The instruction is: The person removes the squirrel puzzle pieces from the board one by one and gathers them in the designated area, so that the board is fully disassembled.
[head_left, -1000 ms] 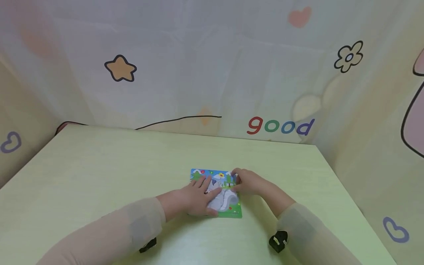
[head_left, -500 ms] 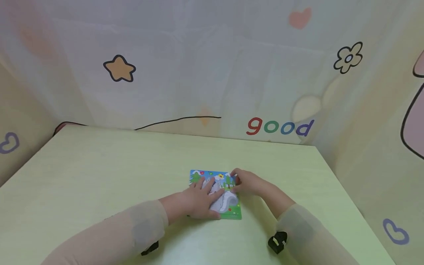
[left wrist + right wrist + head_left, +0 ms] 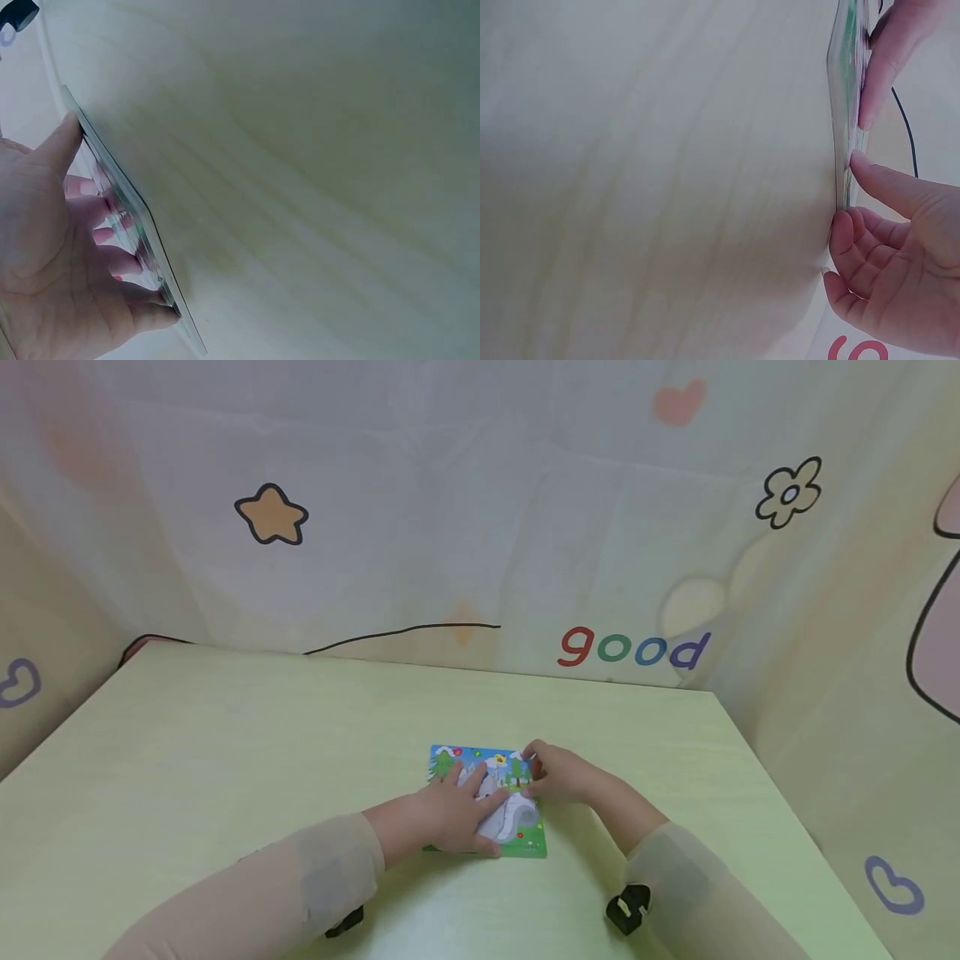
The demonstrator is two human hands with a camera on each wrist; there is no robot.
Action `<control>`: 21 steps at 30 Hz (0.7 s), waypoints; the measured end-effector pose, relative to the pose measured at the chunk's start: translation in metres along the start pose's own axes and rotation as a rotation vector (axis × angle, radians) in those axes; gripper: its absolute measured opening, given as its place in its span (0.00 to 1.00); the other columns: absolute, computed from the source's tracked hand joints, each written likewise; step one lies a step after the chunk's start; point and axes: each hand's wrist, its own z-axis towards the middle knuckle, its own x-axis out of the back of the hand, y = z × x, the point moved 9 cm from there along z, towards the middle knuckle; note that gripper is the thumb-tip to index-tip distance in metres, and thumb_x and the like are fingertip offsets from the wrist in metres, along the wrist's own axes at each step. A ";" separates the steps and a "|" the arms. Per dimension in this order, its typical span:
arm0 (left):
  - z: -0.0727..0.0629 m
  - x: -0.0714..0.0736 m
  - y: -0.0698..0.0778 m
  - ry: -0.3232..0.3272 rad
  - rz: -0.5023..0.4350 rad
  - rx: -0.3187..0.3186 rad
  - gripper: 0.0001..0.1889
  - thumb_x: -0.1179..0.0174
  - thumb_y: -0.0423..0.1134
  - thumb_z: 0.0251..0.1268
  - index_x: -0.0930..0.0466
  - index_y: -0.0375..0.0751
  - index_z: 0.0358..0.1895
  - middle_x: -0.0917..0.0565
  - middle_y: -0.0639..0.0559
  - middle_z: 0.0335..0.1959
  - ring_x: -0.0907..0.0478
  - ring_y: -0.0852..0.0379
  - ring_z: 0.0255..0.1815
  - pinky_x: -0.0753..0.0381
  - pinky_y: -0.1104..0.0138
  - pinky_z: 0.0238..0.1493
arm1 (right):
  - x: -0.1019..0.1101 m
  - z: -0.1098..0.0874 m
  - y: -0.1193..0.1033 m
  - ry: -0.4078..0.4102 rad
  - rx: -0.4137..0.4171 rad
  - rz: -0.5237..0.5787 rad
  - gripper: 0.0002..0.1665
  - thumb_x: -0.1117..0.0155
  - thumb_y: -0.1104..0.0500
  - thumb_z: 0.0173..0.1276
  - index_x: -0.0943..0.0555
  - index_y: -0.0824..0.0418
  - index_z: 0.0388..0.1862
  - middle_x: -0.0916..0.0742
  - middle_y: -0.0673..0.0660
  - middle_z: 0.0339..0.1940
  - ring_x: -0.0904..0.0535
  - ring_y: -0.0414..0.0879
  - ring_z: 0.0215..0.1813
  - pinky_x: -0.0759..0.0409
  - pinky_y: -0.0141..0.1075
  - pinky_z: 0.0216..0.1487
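A small square jigsaw puzzle board (image 3: 519, 818) lies on the table, printed with a grey cartoon animal, green trees and blue sky. My left hand (image 3: 453, 820) rests on its left part with fingers spread, hiding much of the picture. In the left wrist view, the left thumb and fingertips touch the face of the board (image 3: 124, 184). My right hand (image 3: 567, 773) holds the upper right edge. The right wrist view shows the right thumb on the board's face (image 3: 844, 105) and the curled fingers against its side.
The pale yellow-green table (image 3: 285, 727) extends around the board. Behind it hangs a printed curtain (image 3: 420, 527) with a star, a flower and the word "good". A black wrist fitting (image 3: 628, 910) sits under the right sleeve.
My left hand has slid slightly to the right across the board and toward me. The right hand keeps its place at the edge.
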 end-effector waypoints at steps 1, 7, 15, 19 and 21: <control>0.000 0.000 0.000 0.001 0.001 -0.001 0.41 0.49 0.69 0.57 0.50 0.62 0.73 0.54 0.45 0.75 0.57 0.35 0.72 0.42 0.45 0.63 | 0.001 0.000 0.000 0.004 0.003 -0.001 0.27 0.31 0.61 0.59 0.29 0.63 0.56 0.21 0.55 0.39 0.27 0.47 0.42 0.26 0.42 0.50; 0.002 0.000 -0.001 0.004 -0.001 0.002 0.41 0.48 0.69 0.56 0.49 0.62 0.73 0.54 0.45 0.75 0.57 0.35 0.72 0.42 0.45 0.63 | 0.004 0.000 -0.002 0.032 0.025 0.008 0.27 0.29 0.62 0.57 0.29 0.64 0.54 0.22 0.55 0.39 0.27 0.47 0.40 0.26 0.41 0.48; -0.002 0.003 -0.002 0.004 -0.014 0.021 0.41 0.47 0.68 0.56 0.47 0.62 0.73 0.52 0.44 0.74 0.56 0.35 0.71 0.41 0.45 0.62 | 0.006 0.002 -0.005 0.064 0.025 0.041 0.26 0.29 0.64 0.56 0.30 0.64 0.50 0.22 0.55 0.39 0.27 0.47 0.38 0.25 0.38 0.44; -0.003 0.004 -0.001 -0.003 -0.015 0.029 0.41 0.47 0.68 0.56 0.47 0.62 0.73 0.52 0.44 0.74 0.55 0.35 0.71 0.40 0.46 0.62 | 0.008 0.004 -0.005 0.092 0.021 0.072 0.18 0.32 0.63 0.59 0.28 0.63 0.46 0.21 0.54 0.38 0.26 0.46 0.39 0.24 0.37 0.44; -0.003 0.004 -0.001 -0.002 -0.008 0.025 0.41 0.47 0.68 0.56 0.48 0.63 0.73 0.53 0.44 0.74 0.56 0.35 0.71 0.40 0.46 0.62 | 0.009 0.005 -0.005 0.100 0.024 0.096 0.14 0.35 0.63 0.62 0.27 0.62 0.45 0.20 0.55 0.38 0.25 0.46 0.39 0.24 0.38 0.44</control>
